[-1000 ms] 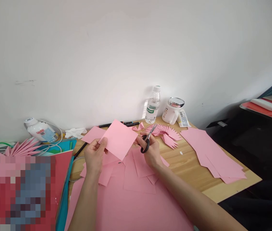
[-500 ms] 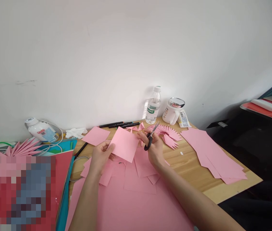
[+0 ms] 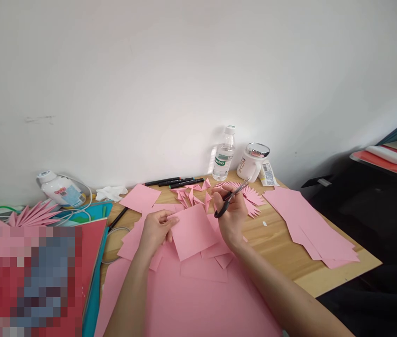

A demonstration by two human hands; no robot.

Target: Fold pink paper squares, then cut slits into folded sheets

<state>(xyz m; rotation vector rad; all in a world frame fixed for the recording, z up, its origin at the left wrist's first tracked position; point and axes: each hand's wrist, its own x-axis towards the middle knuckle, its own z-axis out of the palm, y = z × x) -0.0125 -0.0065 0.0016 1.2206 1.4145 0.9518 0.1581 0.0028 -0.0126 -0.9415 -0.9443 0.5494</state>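
My left hand (image 3: 157, 228) pinches the left edge of a pink paper square (image 3: 193, 230), which lies low over the pink sheets on the wooden table (image 3: 283, 243). My right hand (image 3: 232, 216) grips black-handled scissors (image 3: 229, 200), blades pointing up and to the right, just beyond the square's right edge. Small folded pink triangles (image 3: 190, 194) lie behind the square. A fan of folded pink points (image 3: 251, 196) sits right of the scissors.
A water bottle (image 3: 224, 154), a white mug (image 3: 253, 162) and black markers (image 3: 173, 181) stand by the wall. Stacked pink sheets (image 3: 307, 224) cover the table's right side. A white bottle (image 3: 61, 189), cables and coloured card lie at left. A large pink sheet (image 3: 198, 304) covers the front.
My left hand lowered the pink square from a raised, tilted hold down toward the table. My right hand with the scissors shifted right and turned the blades outward, uncovering the small triangles.
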